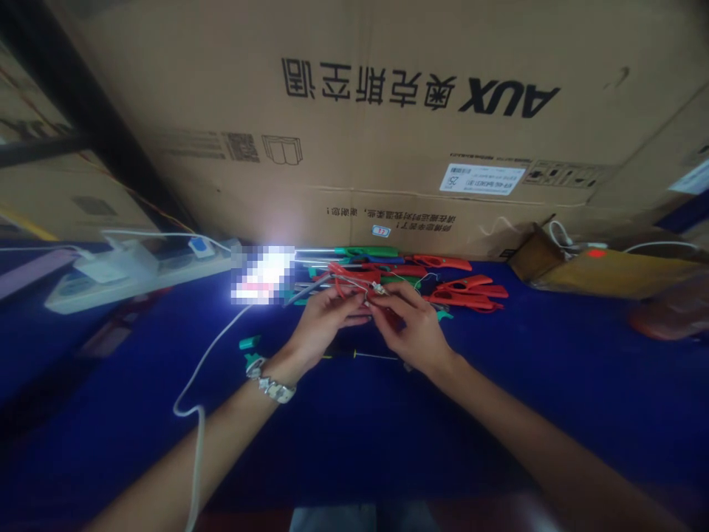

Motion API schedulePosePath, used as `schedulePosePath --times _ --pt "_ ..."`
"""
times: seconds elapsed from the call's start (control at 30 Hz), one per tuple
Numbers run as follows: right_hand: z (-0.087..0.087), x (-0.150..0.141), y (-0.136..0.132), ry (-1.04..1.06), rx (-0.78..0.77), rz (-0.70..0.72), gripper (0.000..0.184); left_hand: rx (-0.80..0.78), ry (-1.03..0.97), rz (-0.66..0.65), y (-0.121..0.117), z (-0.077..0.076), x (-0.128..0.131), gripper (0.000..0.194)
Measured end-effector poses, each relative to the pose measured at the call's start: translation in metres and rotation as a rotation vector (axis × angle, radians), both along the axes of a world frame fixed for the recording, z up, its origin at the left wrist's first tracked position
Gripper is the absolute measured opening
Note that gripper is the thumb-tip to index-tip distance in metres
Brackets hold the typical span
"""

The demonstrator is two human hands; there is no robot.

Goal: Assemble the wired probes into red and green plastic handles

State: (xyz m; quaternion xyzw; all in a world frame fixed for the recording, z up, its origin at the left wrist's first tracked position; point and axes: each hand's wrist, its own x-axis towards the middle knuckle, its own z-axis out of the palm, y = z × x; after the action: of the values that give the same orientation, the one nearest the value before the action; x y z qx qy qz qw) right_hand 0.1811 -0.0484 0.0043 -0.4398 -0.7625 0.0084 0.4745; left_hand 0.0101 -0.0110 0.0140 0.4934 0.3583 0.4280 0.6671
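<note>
Pinching a small metal connector [379, 288] and its thin wires between both fingertips, my left hand [324, 318] and right hand [413, 325] are closed on it near the desk's [554, 384] far edge, before the red-handled tools [465, 288]; I judge short, steady grips best.

A large cardboard box [388, 111] printed with AUX stands behind the hands. A white power strip [111, 277] lies far to their left, a white cable [199, 369] trailing from it. A blue cloth [554, 384] covers the table under them. A brown packet [598, 270] sits to their right.
</note>
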Motion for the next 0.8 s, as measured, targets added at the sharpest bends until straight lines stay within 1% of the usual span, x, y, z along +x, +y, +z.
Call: schedulePosePath --times 0.13,0.27,0.37,0.5,0.6,0.7,0.8 --pt "0.007 0.006 0.006 0.066 -0.034 -0.02 0.012 0.011 0.025 -0.025 0.003 -0.002 -0.003 0.024" --pt "0.013 0.012 0.018 0.122 -0.166 0.024 0.01 0.019 0.052 -0.037 0.005 -0.002 -0.003 0.024" --pt "0.01 0.01 0.021 0.161 -0.193 0.045 0.005 0.017 0.059 -0.028 0.005 -0.003 -0.003 0.024" --pt "0.0 0.003 0.011 0.192 -0.204 -0.046 0.021 0.015 0.019 -0.006 0.004 -0.002 -0.004 0.021" --pt "-0.001 0.0 0.005 0.242 -0.297 -0.077 0.023 -0.004 -0.038 0.016 0.003 0.0 -0.003 0.022" --pt "0.003 -0.001 0.006 0.329 -0.447 -0.011 0.027 -0.009 -0.088 0.016 0.001 0.001 -0.002 0.021" --pt "0.006 0.0 0.009 0.485 -0.605 0.116 0.035 0.007 -0.084 0.008 -0.001 0.001 -0.002 0.019"
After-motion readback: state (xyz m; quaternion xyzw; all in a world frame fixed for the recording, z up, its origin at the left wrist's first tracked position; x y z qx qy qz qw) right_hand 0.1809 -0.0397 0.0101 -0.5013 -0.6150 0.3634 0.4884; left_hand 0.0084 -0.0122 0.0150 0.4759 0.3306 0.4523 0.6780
